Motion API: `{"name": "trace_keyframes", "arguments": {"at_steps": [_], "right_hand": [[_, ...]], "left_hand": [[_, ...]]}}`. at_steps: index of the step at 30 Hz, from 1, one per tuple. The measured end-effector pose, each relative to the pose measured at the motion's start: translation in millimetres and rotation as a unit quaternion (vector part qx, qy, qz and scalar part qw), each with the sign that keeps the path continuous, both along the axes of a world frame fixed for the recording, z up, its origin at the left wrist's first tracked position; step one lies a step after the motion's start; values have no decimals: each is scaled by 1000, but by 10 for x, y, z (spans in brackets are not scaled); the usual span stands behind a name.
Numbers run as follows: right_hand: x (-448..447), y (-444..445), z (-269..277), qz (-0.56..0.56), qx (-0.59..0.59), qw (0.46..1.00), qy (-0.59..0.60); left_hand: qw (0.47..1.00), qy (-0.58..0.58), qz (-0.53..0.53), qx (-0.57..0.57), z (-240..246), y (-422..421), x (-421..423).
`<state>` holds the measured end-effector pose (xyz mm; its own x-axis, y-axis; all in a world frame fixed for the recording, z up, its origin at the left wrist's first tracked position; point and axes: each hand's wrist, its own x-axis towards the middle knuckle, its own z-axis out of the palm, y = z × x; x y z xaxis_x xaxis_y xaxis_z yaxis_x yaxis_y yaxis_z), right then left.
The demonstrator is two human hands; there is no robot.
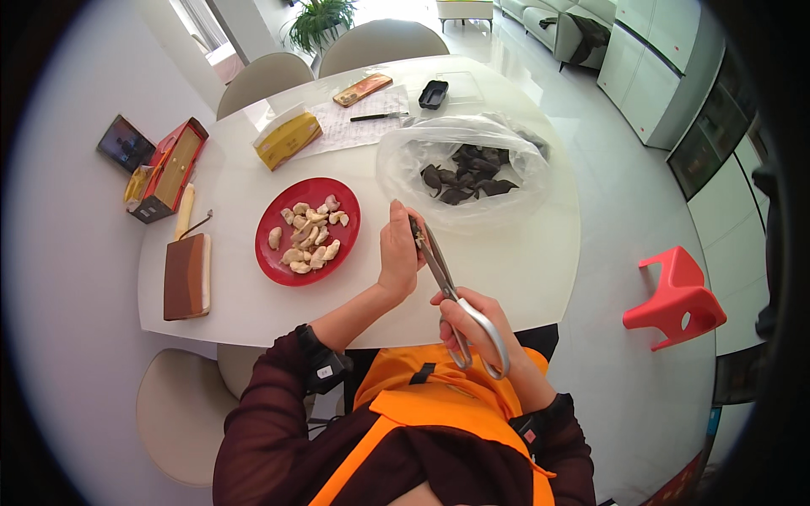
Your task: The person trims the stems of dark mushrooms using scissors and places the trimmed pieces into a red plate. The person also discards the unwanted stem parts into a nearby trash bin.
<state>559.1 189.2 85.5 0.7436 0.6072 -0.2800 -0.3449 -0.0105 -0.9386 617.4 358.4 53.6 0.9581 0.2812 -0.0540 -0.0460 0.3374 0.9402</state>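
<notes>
My left hand [398, 256] holds a small dark piece [415, 229], apparently a black water caltrop, mostly hidden by the fingers; a pale spot shows on it. Metal scissors [436, 269] with white-grey handles are in my right hand [474, 321], their blades reaching up to that piece. Left of my hands, a red plate [347, 243] bears several whitish peeled kernels [310, 237]. Beyond my hands to the right, a clear plastic bag [400, 158] lies open around several black, horned water caltrops [474, 172].
At the table's [247, 316] left are a brown notebook [185, 278] and a red box [171, 171]. A yellow tissue pack [288, 140], phone [362, 90], pen [378, 117] and black tray [433, 94] lie farther back. A red stool [674, 300] stands on the floor at right.
</notes>
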Motion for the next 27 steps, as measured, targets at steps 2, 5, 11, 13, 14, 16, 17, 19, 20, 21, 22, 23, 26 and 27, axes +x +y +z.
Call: {"name": "trace_keyframes", "arguments": {"at_steps": [2,5,11,13,14,16,17,19,20,21,22,23,26,27], "right_hand": [[13,6,29,-17,-30,999,-5],[70,-9,69,-17,-43,999,-24],[90,-160,106,61,32,996,49],[77,-207,83,71,48,993,83],[58,-228,64,76,55,990,102],[51,-282,23,93,99,979,151],[40,-307,0,102,121,972,176],[29,-339,-45,109,174,946,249],[25,-348,-65,115,202,930,284],[26,-339,-87,114,229,917,306],[29,-320,-107,114,257,903,326],[33,-306,-120,115,298,886,335],[28,-225,-138,76,126,980,132],[43,-190,-138,97,89,988,82]], "left_hand": [[1000,-6,3,-5,-13,-22,-2],[999,-26,-6,26,-19,-15,-7],[978,-85,-77,175,6,151,-51],[958,-110,-114,239,11,227,-68],[947,-127,-130,266,10,261,-80],[920,-167,-156,318,10,319,-68],[900,-208,-154,350,9,340,-58],[852,-288,-146,413,10,356,-33],[850,-296,-141,412,11,355,-20],[849,-304,-136,411,9,342,-18],[845,-319,-123,411,11,331,-16],[898,-234,-141,345,9,304,-23],[974,-48,-154,162,21,227,-51],[981,-20,-152,121,31,206,-57]]}}
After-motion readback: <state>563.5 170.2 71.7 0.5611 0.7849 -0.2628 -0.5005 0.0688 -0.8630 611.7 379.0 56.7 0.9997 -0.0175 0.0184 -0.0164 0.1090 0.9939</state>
